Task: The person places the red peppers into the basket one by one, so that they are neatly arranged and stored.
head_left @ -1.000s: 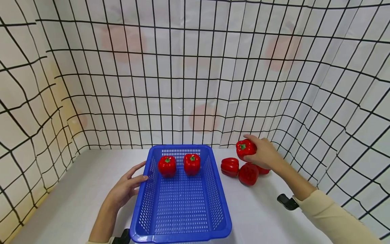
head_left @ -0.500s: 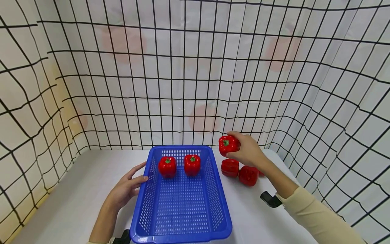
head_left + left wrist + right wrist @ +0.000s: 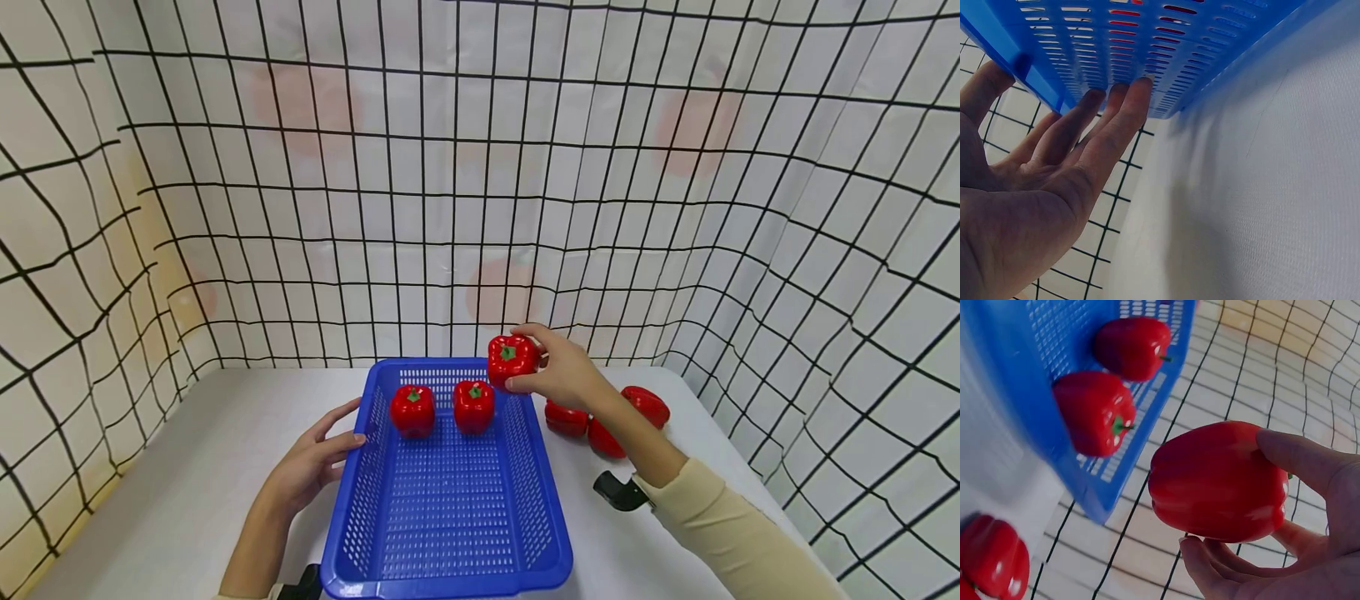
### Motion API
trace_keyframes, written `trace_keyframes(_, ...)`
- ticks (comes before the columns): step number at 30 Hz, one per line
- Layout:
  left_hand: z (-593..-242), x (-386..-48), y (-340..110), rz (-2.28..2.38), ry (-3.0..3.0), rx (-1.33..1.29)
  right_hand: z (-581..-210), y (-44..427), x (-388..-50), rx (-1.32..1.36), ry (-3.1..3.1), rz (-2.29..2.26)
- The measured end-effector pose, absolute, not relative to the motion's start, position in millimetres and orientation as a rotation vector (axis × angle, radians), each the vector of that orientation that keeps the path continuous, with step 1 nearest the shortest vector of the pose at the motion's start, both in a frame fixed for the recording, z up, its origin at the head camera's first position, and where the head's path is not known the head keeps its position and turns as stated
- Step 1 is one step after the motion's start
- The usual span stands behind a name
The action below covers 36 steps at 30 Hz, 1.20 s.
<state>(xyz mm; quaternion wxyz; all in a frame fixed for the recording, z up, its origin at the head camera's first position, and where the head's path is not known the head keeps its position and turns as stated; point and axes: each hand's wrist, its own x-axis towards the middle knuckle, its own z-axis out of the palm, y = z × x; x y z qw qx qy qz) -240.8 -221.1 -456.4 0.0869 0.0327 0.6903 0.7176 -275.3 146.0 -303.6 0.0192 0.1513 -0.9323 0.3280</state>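
In the head view my right hand holds a red bell pepper with a green stem above the back right corner of the blue plastic basket. The right wrist view shows the thumb on one side of this pepper and the fingers beneath it. Two more red bell peppers, one on the left and one on the right, stand upright inside the basket near its back. My left hand holds the basket's left side, thumb over the rim and fingers against the perforated outer wall.
Right of the basket, several red peppers lie on the white table, partly hidden by my right forearm. A black grid net before a white sheet closes off the back and both sides.
My right hand has carried its bell pepper leftward, from above the peppers on the table to over the basket's back right corner. My left hand and the basket have stayed in place.
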Motion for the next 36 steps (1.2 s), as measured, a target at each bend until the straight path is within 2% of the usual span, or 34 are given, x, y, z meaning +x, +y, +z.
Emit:
trace_keyframes(18,-455.2,-240.0,-222.4,2.139,2.056,0.103,-329.8,88.2,-275.2,0.597,-2.892,1.324)
trace_keyframes(36,-454.8,-241.1,-220.1,2.132,2.064,0.07,-361.7,46.2,-277.3,0.773,-2.97,1.401)
